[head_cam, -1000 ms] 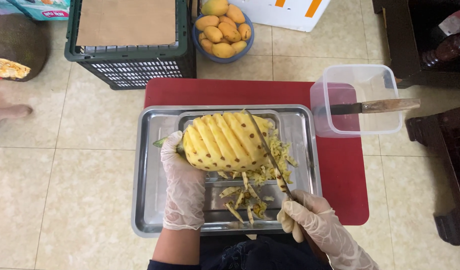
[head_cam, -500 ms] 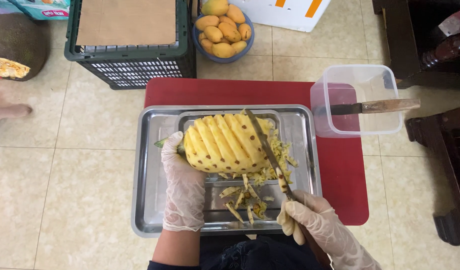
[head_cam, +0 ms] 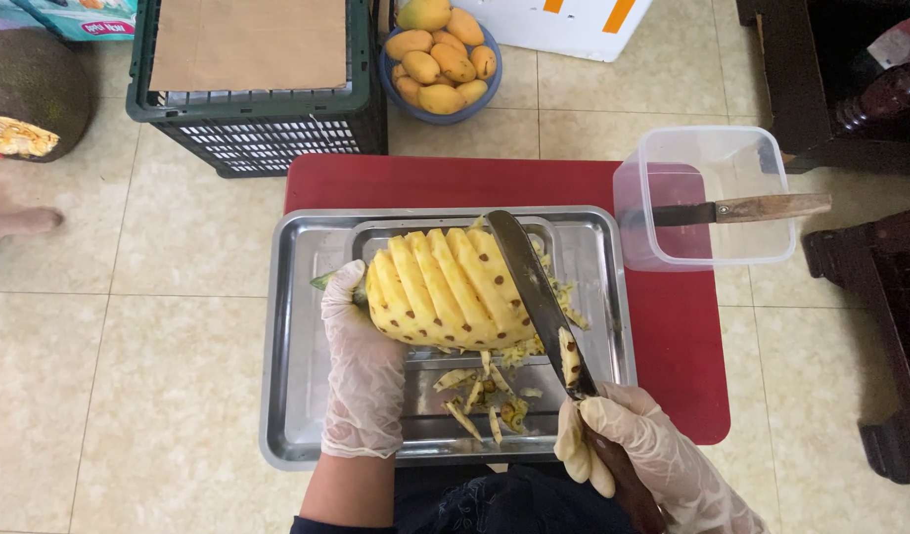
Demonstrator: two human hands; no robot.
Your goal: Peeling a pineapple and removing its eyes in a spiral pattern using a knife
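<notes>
A peeled yellow pineapple with diagonal grooves and brown eyes lies on a steel tray. My gloved left hand grips its stem end on the left. My gloved right hand holds a long knife whose flat blade lies across the right end of the fruit, with a strip of cut pineapple stuck to it. Cut strips and scraps lie in the tray below and to the right of the fruit.
The tray sits on a red low table. A clear plastic tub with a second wooden-handled knife across it stands at the right. A dark crate, a bowl of mangoes and dark furniture surround it.
The knife blade has turned from edge-on to flat over the pineapple's right end, and my right hand has shifted slightly right and down. The pineapple rolled slightly in my left hand.
</notes>
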